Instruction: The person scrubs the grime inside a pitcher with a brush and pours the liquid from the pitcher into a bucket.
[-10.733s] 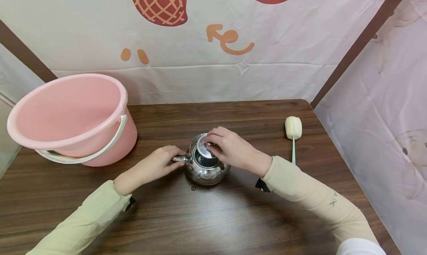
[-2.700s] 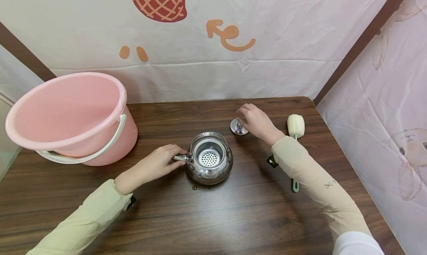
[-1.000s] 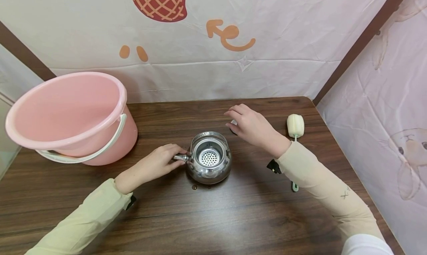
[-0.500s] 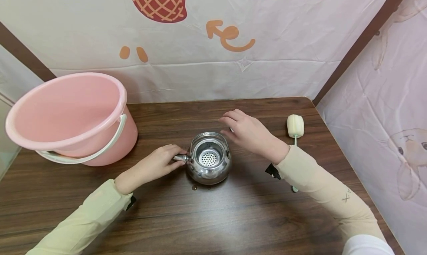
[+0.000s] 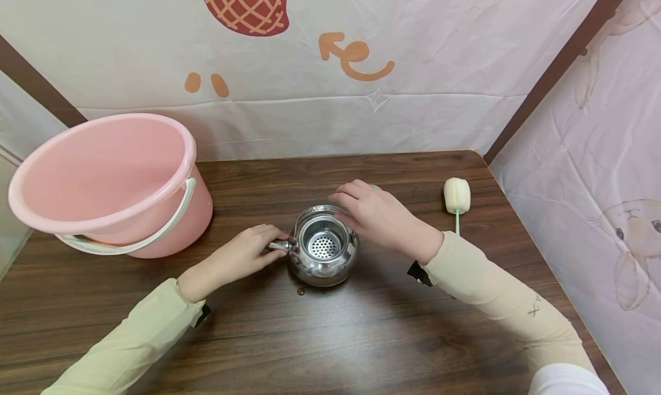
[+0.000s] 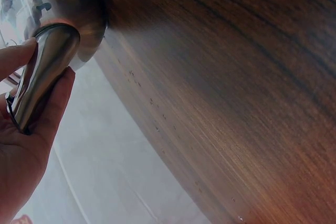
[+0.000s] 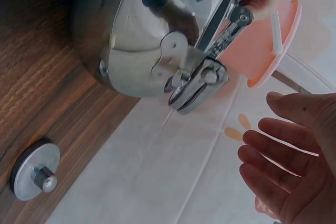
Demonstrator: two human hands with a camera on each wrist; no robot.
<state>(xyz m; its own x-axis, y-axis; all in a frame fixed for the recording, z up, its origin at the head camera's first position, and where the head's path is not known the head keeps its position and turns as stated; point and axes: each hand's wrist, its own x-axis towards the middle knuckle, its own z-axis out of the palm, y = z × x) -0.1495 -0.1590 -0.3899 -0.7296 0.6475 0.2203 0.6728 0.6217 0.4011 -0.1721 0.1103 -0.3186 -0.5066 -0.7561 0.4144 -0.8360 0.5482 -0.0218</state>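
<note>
One pot (image 5: 322, 271) stands on the table (image 5: 330, 349), its spout (image 5: 279, 244) pinched by the left hand (image 5: 247, 251), likely to keep it still, while the right hand (image 5: 381, 218), loose, holds nothing near its top, and the lid (image 7: 31, 161) lies with its knob (image 7: 45, 178) up, maybe for easy grabbing.

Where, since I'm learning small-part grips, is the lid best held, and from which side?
Probably by its knob, pinched from above: the lid lies flat on the table, apart from the kettle, with the knob standing upright at its middle. The rest is low and thin, so likely harder to hold.
</note>
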